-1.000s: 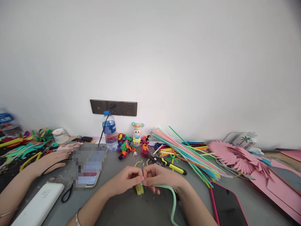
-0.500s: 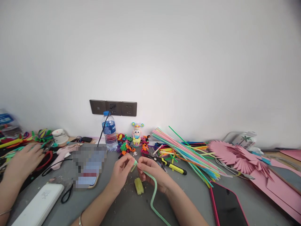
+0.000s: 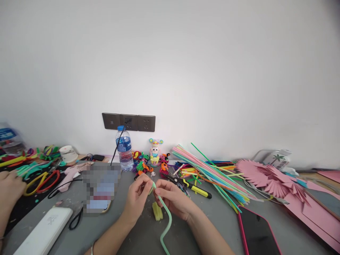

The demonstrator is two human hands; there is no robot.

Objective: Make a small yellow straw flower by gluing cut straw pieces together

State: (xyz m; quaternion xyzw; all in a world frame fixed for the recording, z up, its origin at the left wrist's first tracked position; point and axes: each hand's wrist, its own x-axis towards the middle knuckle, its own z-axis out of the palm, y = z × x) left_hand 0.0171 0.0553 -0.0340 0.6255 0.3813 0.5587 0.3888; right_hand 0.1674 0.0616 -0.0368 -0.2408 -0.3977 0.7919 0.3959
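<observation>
Pinched between thumb and fingers, the upper end of a pale green fuzzy stem is in my left hand [image 3: 138, 198]. My right hand [image 3: 173, 199] has its fingers closed on the same stem, just right of the left fingertips. The green stem [image 3: 166, 226] hangs down in a curve toward the bottom edge. Under my fingertips lies a yellow bundle [image 3: 157, 211] on the grey table [image 3: 143, 235]. Behind my hands stand a small figurine [image 3: 154, 152] and several colourful fuzzy pieces [image 3: 142, 166].
Fuzzy stems [image 3: 209, 170] and a yellow-black tool [image 3: 199, 190] lie right of centre, near a red-edged phone [image 3: 259, 230] and pink folded paper [image 3: 273, 180]. Left are a bottle [image 3: 124, 150], a white power bank [image 3: 44, 232], scissors [image 3: 49, 181] and another person's hand [image 3: 10, 189].
The green stem's hanging part has swung left, and its end now rises over my fingertips. The other person's hand has moved left, uncovering the scissors. My hands stay close together.
</observation>
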